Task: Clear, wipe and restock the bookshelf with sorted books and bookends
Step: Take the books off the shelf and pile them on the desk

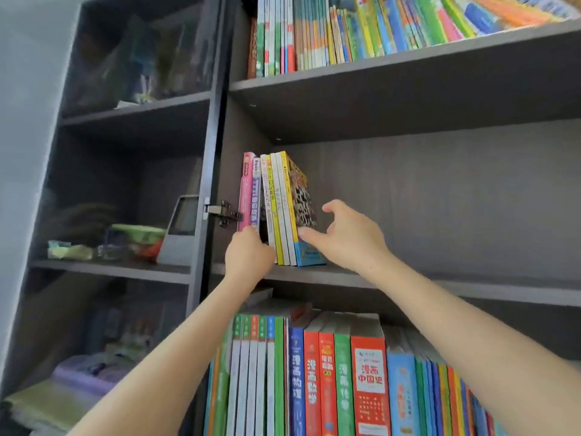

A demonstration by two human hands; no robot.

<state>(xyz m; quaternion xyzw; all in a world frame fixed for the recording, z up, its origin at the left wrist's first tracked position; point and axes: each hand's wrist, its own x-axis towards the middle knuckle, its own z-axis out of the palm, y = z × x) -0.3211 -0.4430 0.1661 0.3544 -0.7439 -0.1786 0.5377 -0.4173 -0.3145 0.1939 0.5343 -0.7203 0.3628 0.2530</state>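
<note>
Where the short row of thin colourful books (278,209) stands at the left end of the dark grey wooden middle shelf (503,292), my left hand (248,256) curls round its leftmost spines; my right hand (349,237), fingers spread, presses its rightmost cover.

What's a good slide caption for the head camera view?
Left hand grips, right hand presses a short row of books at the middle shelf's left end.

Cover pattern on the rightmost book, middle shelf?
Rightmost book: black-and-white mottled print, yellow edge, blue band at bottom. Head view.
</note>
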